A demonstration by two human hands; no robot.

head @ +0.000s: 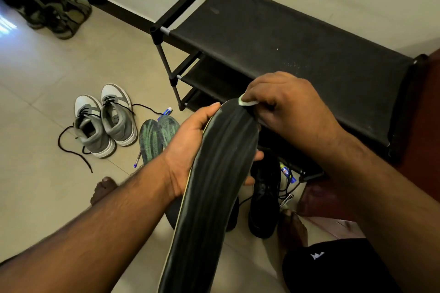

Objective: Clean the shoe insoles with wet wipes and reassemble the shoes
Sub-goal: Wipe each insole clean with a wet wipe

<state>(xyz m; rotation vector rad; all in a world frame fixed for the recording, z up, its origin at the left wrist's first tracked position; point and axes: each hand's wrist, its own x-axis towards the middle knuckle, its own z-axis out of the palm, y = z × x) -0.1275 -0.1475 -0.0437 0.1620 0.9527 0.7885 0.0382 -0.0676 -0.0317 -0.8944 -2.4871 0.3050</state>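
Hands hold one long black insole (pixel 214 185) up in the middle of the view. The left hand (pixel 190 147) grips the insole from the left side, with the thumb along its edge and the fingers (pixel 258 156) wrapped under it, so their tips peek out on the right. The right hand (pixel 283 104) is at the top end of the insole, and its fingers are pinched tight on a small white wet wipe (pixel 247 101) that touches the insole's tip. On the tiled floor (pixel 47 78) to the left stands a pair of grey and white shoes (pixel 104 121) with loose black laces. Just beside them lie two green striped insoles (pixel 157 138), one partly over the other. A blue pen (pixel 137 162) lies near the green insoles. A black shoe (pixel 264 200) stands on the floor under the held insole. A black shoe rack (pixel 285 43) stands by the wall behind the hands. A pair of dark green shoes (pixel 59 14) sits far off in the corner.
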